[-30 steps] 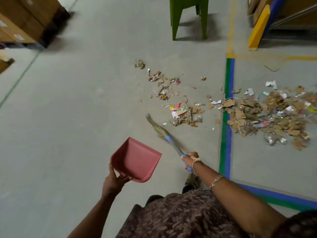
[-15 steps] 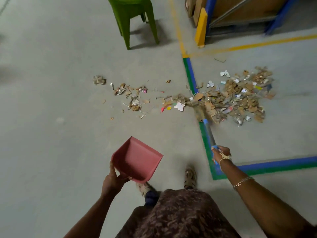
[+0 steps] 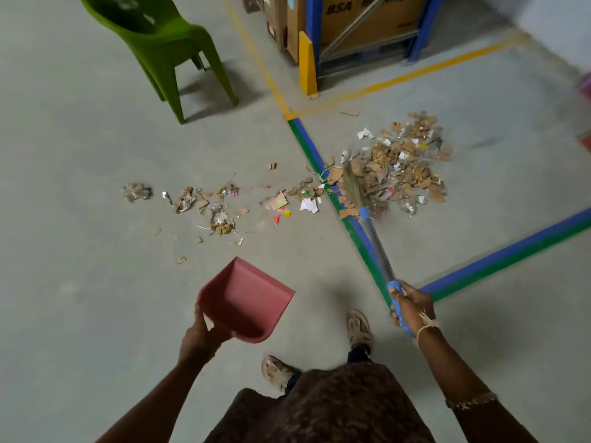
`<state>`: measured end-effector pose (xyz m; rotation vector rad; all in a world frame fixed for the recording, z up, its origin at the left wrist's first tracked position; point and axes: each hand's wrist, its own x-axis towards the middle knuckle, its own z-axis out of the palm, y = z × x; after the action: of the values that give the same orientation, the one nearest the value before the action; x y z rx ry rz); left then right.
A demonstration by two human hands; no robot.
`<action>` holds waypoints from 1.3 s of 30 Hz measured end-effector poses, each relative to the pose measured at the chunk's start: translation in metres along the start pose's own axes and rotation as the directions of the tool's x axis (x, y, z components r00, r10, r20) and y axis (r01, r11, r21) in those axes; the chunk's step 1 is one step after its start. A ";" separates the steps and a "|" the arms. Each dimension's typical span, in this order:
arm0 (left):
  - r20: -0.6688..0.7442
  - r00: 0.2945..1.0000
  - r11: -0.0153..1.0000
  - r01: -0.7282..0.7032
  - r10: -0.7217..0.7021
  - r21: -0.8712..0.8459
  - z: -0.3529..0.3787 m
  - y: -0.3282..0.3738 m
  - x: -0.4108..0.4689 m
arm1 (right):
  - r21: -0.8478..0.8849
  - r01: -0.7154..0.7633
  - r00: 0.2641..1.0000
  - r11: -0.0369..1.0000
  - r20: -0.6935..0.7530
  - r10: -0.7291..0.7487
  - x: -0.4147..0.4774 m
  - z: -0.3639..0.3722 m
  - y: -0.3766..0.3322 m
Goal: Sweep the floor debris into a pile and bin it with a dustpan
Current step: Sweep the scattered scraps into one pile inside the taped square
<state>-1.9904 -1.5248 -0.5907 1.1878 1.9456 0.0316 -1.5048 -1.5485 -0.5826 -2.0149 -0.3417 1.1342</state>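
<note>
Now, with your right hand (image 3: 412, 306) curled round the broom (image 3: 377, 244) and your left hand (image 3: 200, 342) gripping the dustpan (image 3: 246, 302), sweep the scattered trail (image 3: 217, 206) in short low strokes toward the pile (image 3: 399, 167) across the tape (image 3: 307, 139).

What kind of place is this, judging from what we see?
Probably a warehouse or storeroom: grey concrete floor with yellow painted line and blue-green floor stripe, a blue metal rack post with a yellow corner guard, and large brown cardboard cartons beside it.
</note>
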 end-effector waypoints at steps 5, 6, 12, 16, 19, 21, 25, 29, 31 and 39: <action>0.010 1.000 0.999 -0.027 0.026 0.035 0.004 0.018 -0.003 | -0.250 0.005 0.987 0.968 0.157 0.035 0.013 -0.018 0.020; 0.012 1.000 0.999 -0.022 0.022 0.041 0.006 0.023 -0.005 | -0.292 0.008 0.979 0.956 0.195 0.052 0.017 -0.020 0.016; 0.014 1.000 0.998 -0.011 0.010 0.057 0.031 0.065 -0.023 | -0.472 -0.043 0.974 0.881 0.176 0.141 0.061 -0.052 0.007; 0.009 1.000 0.997 -0.013 0.013 0.071 0.054 0.098 -0.030 | -0.552 0.017 0.989 0.833 0.131 0.067 0.107 -0.101 0.019; 0.008 1.000 0.996 -0.002 0.001 0.089 0.071 0.123 -0.031 | -0.565 0.060 0.992 0.823 0.123 0.011 0.118 -0.130 0.005; 0.003 1.000 0.996 0.004 -0.004 0.086 0.083 0.141 -0.032 | -0.550 0.093 0.994 0.830 0.102 -0.044 0.120 -0.148 -0.005; -0.016 1.000 0.999 0.006 -0.005 0.032 0.103 0.174 -0.033 | -0.492 0.118 0.993 0.863 0.073 -0.094 0.120 -0.179 -0.009; -0.020 1.000 1.000 0.004 -0.004 0.005 0.113 0.195 -0.033 | -0.413 0.183 0.982 0.892 0.111 -0.151 0.118 -0.190 -0.004; -0.018 1.000 1.000 0.001 0.000 0.030 0.112 0.197 -0.033 | -0.359 0.229 0.972 0.905 0.140 -0.190 0.111 -0.183 -0.007; -0.104 0.994 0.998 0.037 -0.032 0.045 0.081 0.147 -0.037 | -0.283 0.285 0.929 0.916 0.317 -0.191 0.087 -0.089 -0.051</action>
<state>-1.8234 -1.5018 -0.5595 1.2041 2.0668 0.0301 -1.3760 -1.5110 -0.5711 -2.0116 -0.9552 1.2727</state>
